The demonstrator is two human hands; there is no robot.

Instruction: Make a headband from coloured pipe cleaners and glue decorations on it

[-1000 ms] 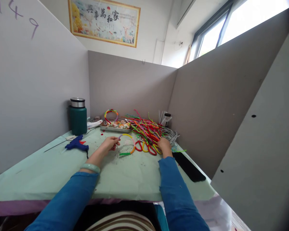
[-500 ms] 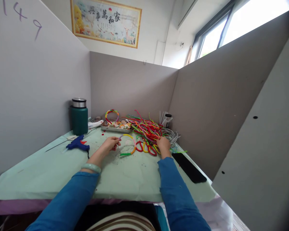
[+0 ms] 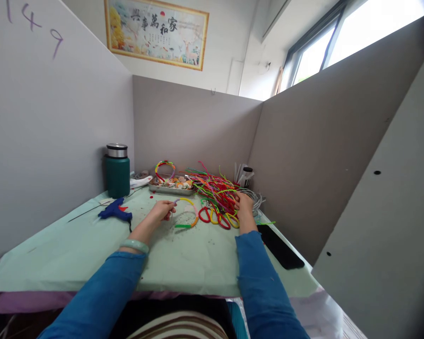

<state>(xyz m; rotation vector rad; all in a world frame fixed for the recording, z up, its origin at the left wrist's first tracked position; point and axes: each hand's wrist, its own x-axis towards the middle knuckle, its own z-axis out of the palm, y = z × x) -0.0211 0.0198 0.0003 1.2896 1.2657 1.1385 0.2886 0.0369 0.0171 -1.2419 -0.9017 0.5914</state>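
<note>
My left hand (image 3: 161,210) pinches one end of a curved headband (image 3: 191,210) wrapped in purple, yellow, orange and green fuzzy wire, held just above the green table cover (image 3: 74,249). My right hand (image 3: 245,206) reaches into the heap of coloured pipe cleaners (image 3: 217,190) at the back right, fingers curled among the strands; what they hold is hidden. Red and yellow loops (image 3: 219,218) lie between the two hands.
A blue glue gun (image 3: 115,213) lies at the left, a dark green flask (image 3: 117,171) behind it. A metal tray (image 3: 170,185) of small decorations holds another wrapped headband (image 3: 164,166). A black phone (image 3: 280,247) lies at the right. Grey partition walls surround the table.
My right hand has moved a little farther back into the pipe cleaner heap. The left hand and its headband have stayed almost still.
</note>
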